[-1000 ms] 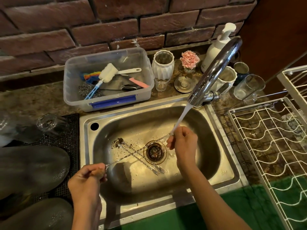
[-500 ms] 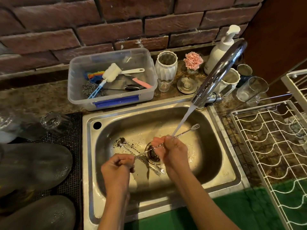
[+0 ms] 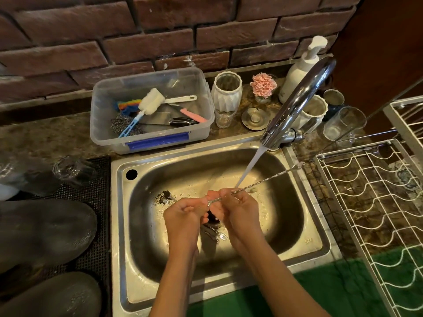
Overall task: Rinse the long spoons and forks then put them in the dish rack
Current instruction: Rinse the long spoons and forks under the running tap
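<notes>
Over the steel sink (image 3: 309, 227) both hands grip one long twisted-handle spoon (image 3: 267, 180). Its shaft slants up to the right, and its small head (image 3: 298, 165) reaches past the sink's right rim. My left hand (image 3: 183, 216) closes on the near end. My right hand (image 3: 240, 209) closes on the shaft just right of it, under the water stream (image 3: 249, 167) from the chrome tap (image 3: 297, 104). More long cutlery (image 3: 217, 234) lies on the sink floor by the drain, partly hidden by my hands. The white wire dish rack (image 3: 370, 200) stands to the right.
A clear tub (image 3: 148, 133) of brushes and scrubbers sits behind the sink. Beside it stand a white vase (image 3: 226, 92), a pink flower (image 3: 263, 84), a soap pump (image 3: 302, 65) and glasses (image 3: 343, 124). Upturned glass (image 3: 71, 170) and dark bowls (image 3: 45, 229) rest on the left mat.
My left hand has slid right along the spoon until it meets my right hand. The spoon has been pushed rightward, its head now past the sink's right rim.
</notes>
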Motion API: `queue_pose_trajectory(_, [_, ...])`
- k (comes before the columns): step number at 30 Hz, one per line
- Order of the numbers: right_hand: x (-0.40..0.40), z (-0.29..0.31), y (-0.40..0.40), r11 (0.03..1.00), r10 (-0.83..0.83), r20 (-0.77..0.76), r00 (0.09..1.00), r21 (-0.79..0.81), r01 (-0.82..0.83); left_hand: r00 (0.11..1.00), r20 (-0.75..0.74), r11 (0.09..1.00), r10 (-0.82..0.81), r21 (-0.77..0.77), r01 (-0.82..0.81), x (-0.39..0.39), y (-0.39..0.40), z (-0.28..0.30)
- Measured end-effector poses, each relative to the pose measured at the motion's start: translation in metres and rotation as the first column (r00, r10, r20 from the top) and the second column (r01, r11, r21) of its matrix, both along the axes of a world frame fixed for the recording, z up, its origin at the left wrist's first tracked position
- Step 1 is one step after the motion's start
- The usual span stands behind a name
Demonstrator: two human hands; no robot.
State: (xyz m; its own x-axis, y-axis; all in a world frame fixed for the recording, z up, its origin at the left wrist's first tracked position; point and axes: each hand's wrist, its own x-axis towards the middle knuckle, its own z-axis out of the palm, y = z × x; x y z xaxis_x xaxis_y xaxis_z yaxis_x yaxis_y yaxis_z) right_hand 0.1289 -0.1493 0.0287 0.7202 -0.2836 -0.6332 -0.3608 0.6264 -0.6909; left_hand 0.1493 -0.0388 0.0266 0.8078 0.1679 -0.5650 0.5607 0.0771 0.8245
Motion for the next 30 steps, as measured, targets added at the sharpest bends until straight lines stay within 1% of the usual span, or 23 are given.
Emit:
queue_pose_trajectory(3, [0.005, 0.004, -0.023, 0.995, -0.084, 0.031, 0.996, 0.050, 0.082, 1.000, 0.005, 1.000, -0.013, 0.000, 0.013, 0.004, 0.002, -0.002])
queue_pose_trajectory(5, [0.008, 0.006, -0.034, 0.982, -0.176, 0.054, 0.983, 0.079, 0.171, 0.999, 0.038, 1.000, -0.026, 0.005, 0.026, 0.004, 0.003, -0.001])
queue_pose_trajectory(7, [0.009, 0.003, -0.031, 0.973, -0.211, 0.038, 0.977, 0.105, 0.206, 0.995, 0.086, 0.997, -0.059, 0.051, 0.055, 0.002, -0.002, -0.001])
queue_pose_trajectory(10, [0.000, -0.005, -0.013, 0.993, -0.086, -0.026, 0.996, 0.081, 0.088, 0.978, 0.120, 0.971, -0.168, 0.191, 0.144, 0.000, -0.008, -0.003])
queue_pose_trajectory(11, [-0.002, -0.008, -0.010, 0.996, -0.051, -0.045, 0.998, 0.070, 0.054, 0.971, 0.120, 0.961, -0.207, 0.213, 0.179, 0.000, -0.007, -0.004])
queue_pose_trajectory(12, [-0.004, -0.010, -0.009, 0.997, -0.035, -0.047, 0.998, 0.067, 0.038, 0.963, 0.122, 0.956, -0.238, 0.202, 0.211, -0.001, -0.003, -0.006])
queue_pose_trajectory(13, [-0.004, -0.011, -0.010, 0.997, -0.035, -0.032, 0.999, 0.071, 0.037, 0.959, 0.128, 0.960, -0.252, 0.158, 0.232, -0.002, 0.000, -0.007])
queue_pose_trajectory(14, [-0.004, -0.012, -0.013, 0.995, -0.042, 0.000, 0.999, 0.086, 0.042, 0.961, 0.132, 0.969, -0.241, 0.086, 0.231, -0.003, 0.004, -0.006])
queue_pose_trajectory(16, [-0.003, -0.011, -0.016, 0.989, -0.050, 0.069, 0.996, 0.140, 0.040, 0.979, 0.112, 0.980, -0.172, -0.080, 0.181, -0.004, 0.009, -0.004])
queue_pose_trajectory(17, [-0.002, -0.010, -0.016, 0.987, -0.044, 0.089, 0.995, 0.160, 0.029, 0.985, 0.096, 0.979, -0.140, -0.135, 0.153, -0.005, 0.009, -0.004])
queue_pose_trajectory(18, [-0.002, -0.010, -0.014, 0.985, -0.032, 0.104, 0.994, 0.173, 0.013, 0.988, 0.089, 0.979, -0.127, -0.147, 0.139, -0.005, 0.009, -0.005])
queue_pose_trajectory(19, [-0.002, -0.010, -0.012, 0.984, -0.020, 0.107, 0.994, 0.180, 0.001, 0.987, 0.092, 0.981, -0.128, -0.132, 0.139, -0.005, 0.009, -0.005])
queue_pose_trajectory(21, [0.001, -0.010, -0.008, 0.984, 0.017, 0.089, 0.996, 0.176, -0.032, 0.985, 0.100, 0.988, -0.140, -0.056, 0.146, -0.006, 0.011, -0.008])
queue_pose_trajectory(23, [0.005, -0.006, -0.016, 0.989, 0.030, 0.057, 0.998, 0.145, -0.038, 0.989, 0.107, 0.994, -0.102, -0.026, 0.105, -0.005, 0.019, -0.008])
queue_pose_trajectory(24, [0.008, -0.003, -0.024, 0.990, 0.011, 0.046, 0.999, 0.139, -0.018, 0.990, 0.117, 0.997, -0.075, -0.022, 0.078, -0.005, 0.025, -0.009])
queue_pose_trajectory(28, [0.014, 0.004, -0.055, 0.983, -0.149, 0.051, 0.988, 0.119, 0.142, 0.991, 0.131, 1.000, 0.007, -0.030, -0.003, -0.004, 0.040, -0.016])
queue_pose_trajectory(29, [0.013, 0.004, -0.052, 0.984, -0.148, 0.052, 0.988, 0.110, 0.142, 0.991, 0.134, 1.000, 0.014, -0.027, -0.010, -0.004, 0.040, -0.018])
queue_pose_trajectory(30, [0.011, 0.002, -0.047, 0.989, -0.113, 0.051, 0.992, 0.098, 0.107, 0.991, 0.136, 1.000, 0.015, -0.021, -0.012, -0.005, 0.039, -0.020])
